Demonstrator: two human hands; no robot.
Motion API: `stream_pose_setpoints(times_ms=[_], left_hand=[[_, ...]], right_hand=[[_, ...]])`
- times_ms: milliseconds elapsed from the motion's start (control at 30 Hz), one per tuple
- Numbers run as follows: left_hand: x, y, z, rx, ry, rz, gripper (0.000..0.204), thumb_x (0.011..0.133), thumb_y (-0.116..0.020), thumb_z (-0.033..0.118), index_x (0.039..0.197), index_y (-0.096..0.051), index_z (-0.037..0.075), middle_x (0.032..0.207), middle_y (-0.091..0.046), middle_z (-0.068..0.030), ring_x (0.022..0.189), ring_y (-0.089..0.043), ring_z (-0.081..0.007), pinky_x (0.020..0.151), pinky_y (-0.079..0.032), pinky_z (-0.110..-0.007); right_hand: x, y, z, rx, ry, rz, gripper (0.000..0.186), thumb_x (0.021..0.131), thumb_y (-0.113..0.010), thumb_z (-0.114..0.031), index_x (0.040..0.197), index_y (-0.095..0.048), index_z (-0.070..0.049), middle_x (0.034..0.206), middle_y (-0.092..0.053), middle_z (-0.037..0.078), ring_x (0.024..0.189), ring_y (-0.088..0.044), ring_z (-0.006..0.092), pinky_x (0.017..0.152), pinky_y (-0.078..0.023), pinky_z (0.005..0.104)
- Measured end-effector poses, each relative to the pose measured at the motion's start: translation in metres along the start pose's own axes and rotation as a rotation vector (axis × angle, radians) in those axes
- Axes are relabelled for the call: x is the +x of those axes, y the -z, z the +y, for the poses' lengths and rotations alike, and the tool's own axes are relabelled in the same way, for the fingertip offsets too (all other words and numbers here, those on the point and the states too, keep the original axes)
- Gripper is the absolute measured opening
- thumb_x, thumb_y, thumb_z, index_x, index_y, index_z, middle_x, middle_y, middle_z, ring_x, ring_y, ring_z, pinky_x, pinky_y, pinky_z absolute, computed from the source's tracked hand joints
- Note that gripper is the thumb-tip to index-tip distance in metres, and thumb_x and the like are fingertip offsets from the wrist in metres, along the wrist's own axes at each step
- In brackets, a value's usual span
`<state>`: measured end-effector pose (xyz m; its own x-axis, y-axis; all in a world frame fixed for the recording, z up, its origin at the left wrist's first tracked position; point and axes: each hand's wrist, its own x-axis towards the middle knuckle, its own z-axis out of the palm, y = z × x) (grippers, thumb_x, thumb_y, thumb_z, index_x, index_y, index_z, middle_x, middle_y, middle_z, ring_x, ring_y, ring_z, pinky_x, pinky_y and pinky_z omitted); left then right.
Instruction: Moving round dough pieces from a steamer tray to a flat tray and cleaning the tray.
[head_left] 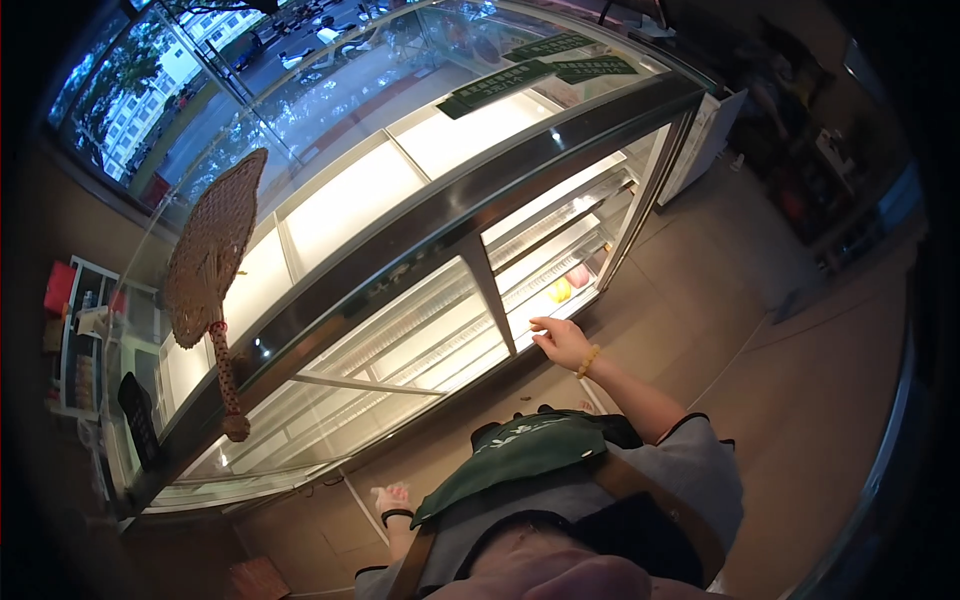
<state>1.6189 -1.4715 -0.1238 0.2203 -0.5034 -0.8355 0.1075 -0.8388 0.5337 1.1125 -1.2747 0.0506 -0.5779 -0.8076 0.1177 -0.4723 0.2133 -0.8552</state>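
Note:
My right hand (562, 343), with a yellow bead bracelet, reaches to the lower edge of the glass display case (480, 250). Its thumb and fingers are apart, and nothing shows between them. Just beyond the fingertips, on the lit bottom shelf, sit a yellow item (559, 291) and a pink one (578, 275), rounded and perhaps pastries. Down at my left side hangs my left hand (394, 496), with a dark band at the wrist. Its fingers look curled, and a pale film seems to cover them; whatever they hold, if anything, cannot be made out.
A woven hand fan (215, 260) lies on the case top at the left. Green signs (540, 75) stand on the far glass. Stocked shelving (85, 340) is beyond the left end. Tiled floor (690, 300) stretches to the right. My green apron (520, 465) hangs close to the case.

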Motion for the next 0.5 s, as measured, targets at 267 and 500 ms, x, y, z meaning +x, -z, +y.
stream_pose_setpoints(times_ms=[267,500], left_hand=[[-0.080,-0.107,-0.084,0.423,-0.280,-0.278,0.044,0.096,-0.047,0.042,0.107,-0.059,0.001,0.089,-0.062,-0.0074,0.077,-0.061,-0.0181,0.066,-0.052,-0.030],[-0.107,-0.089,-0.123,0.663,-0.361,-0.267,0.040,0.097,-0.048,0.038,0.094,-0.059,0.000,0.085,-0.062,-0.0089,0.074,-0.063,-0.0182,0.062,-0.054,-0.030]], right_hand=[[0.091,0.113,-0.034,-0.472,0.569,0.508,0.034,0.077,-0.067,-0.005,0.109,-0.059,-0.001,0.109,-0.060,0.014,0.100,-0.057,0.0319,0.085,-0.048,0.0386],[0.161,0.148,-0.015,-0.808,0.566,0.236,0.021,0.077,-0.068,-0.016,0.096,-0.061,-0.008,0.098,-0.060,0.008,0.099,-0.056,0.0271,0.094,-0.041,0.0422]])
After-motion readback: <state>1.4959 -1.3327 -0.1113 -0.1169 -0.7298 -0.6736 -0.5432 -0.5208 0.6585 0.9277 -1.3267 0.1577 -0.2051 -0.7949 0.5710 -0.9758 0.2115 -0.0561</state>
